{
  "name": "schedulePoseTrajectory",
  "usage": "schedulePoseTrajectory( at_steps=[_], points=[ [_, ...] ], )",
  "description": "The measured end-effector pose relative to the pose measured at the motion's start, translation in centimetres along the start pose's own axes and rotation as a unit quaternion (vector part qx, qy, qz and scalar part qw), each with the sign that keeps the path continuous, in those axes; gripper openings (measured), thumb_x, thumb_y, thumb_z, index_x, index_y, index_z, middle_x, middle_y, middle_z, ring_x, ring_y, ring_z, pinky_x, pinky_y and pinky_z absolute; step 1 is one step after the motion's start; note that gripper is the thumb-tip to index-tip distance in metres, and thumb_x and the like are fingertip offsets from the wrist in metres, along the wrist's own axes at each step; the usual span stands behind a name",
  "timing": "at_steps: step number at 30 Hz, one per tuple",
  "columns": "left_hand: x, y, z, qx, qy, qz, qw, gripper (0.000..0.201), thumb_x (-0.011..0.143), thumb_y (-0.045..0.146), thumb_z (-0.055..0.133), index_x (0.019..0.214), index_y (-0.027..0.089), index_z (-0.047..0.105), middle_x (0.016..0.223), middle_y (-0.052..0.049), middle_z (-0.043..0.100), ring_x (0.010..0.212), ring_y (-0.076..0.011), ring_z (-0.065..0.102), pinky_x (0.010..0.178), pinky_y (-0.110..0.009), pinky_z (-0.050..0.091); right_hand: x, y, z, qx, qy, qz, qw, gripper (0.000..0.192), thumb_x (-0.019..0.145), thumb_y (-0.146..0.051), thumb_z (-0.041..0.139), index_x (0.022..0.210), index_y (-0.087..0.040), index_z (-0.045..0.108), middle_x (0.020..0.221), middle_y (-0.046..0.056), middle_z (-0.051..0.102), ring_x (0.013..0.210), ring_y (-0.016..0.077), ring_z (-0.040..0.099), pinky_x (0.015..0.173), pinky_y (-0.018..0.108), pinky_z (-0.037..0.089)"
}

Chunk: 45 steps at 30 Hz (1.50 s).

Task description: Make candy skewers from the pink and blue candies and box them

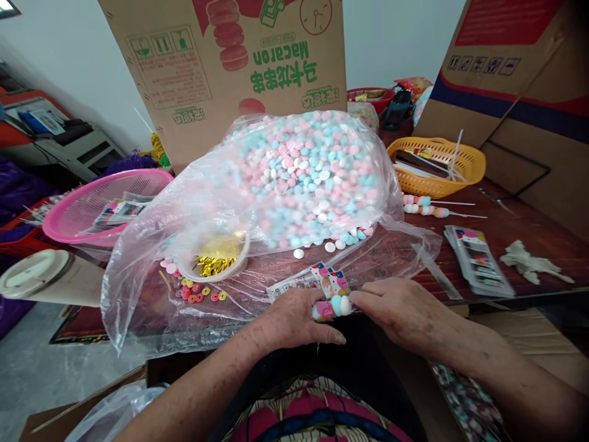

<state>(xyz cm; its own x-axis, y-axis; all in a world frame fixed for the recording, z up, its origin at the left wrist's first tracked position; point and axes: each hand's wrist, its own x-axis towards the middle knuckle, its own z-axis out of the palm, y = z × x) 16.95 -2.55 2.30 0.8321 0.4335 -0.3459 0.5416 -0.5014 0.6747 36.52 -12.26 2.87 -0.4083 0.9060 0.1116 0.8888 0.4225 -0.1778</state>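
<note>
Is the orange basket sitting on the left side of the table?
No, the orange basket sits at the right, while the pink basket is at the left.

We count two hands, left hand (294, 316) and right hand (400, 310), one candy skewer (332, 307) between them, two finished skewers (426, 205) beyond the right hand, two baskets, pink basket (92, 205) and orange basket (437, 162), two cardboard boxes (230, 67), one candy bag (299, 172).

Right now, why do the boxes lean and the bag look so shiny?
Head view: a wide lens bends the edges, so the right box slants; soft daylight leaves white glare on the plastic bag, hazing the candies inside; both hands, left hand and right hand, look stretched near the bottom.
</note>
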Motion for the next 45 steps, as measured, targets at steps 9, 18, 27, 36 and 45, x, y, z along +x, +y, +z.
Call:
schedulePoseTrajectory(
  at_steps=[9,18,27,36,45],
  points=[
    [-1.0,-0.3,-0.3,0.285,0.073,-0.101,0.951,0.065,0.066,0.076,0.053,0.088,0.016,0.067,0.086,-0.012,0.068,0.081,-0.0308,0.063,0.071,-0.037,0.044,-1.3,0.3,-0.3,-0.001,-0.011,0.024,1.0,0.024,0.079,-0.004,0.046,0.087,-0.018,0.064,0.07,0.001,0.064,0.06,0.013,0.057,0.053,0.024,0.032],
    [-0.5,-0.6,-3.9,-0.083,-0.153,0.002,0.985,0.06,0.059,0.048,0.076,0.111,0.022,0.061,0.095,-0.001,0.066,0.083,-0.0199,0.061,0.07,-0.026,0.045,-1.0,-0.5,-0.4,-0.047,0.096,-0.077,0.991,0.028,0.082,-0.003,0.039,0.091,-0.017,0.061,0.064,0.0,0.059,0.057,0.0148,0.051,0.056,0.029,0.029],
    [1.1,-1.0,0.1,-0.095,-0.2,-0.045,0.974,0.026,0.062,0.037,0.073,0.071,0.019,0.056,0.058,0.005,0.054,0.057,-0.0135,0.055,0.052,-0.022,0.039,-1.6,-0.6,0.4,-0.056,0.043,-0.06,0.996,0.027,0.077,-0.002,0.043,0.091,-0.017,0.06,0.064,0.001,0.059,0.057,0.0152,0.05,0.055,0.029,0.027],
    [-0.1,1.1,-1.7,0.123,-0.055,-0.067,0.989,0.041,0.06,0.054,0.071,0.083,0.021,0.062,0.076,-0.001,0.064,0.071,-0.0217,0.06,0.054,-0.025,0.038,-1.6,-0.3,-0.7,0.033,-0.062,0.009,0.997,0.028,0.08,-0.004,0.044,0.093,-0.021,0.062,0.069,-0.001,0.063,0.056,0.0133,0.053,0.05,0.028,0.021],
    [0.6,2.0,0.2,0.175,-0.032,-0.045,0.983,0.033,0.069,0.049,0.066,0.086,0.021,0.066,0.079,-0.004,0.068,0.076,-0.0249,0.063,0.06,-0.029,0.042,-0.4,-1.9,0.3,0.029,-0.07,0.024,0.997,0.022,0.077,-0.004,0.048,0.085,-0.019,0.061,0.071,0.0,0.063,0.056,0.0132,0.051,0.051,0.028,0.021]
  ],
)
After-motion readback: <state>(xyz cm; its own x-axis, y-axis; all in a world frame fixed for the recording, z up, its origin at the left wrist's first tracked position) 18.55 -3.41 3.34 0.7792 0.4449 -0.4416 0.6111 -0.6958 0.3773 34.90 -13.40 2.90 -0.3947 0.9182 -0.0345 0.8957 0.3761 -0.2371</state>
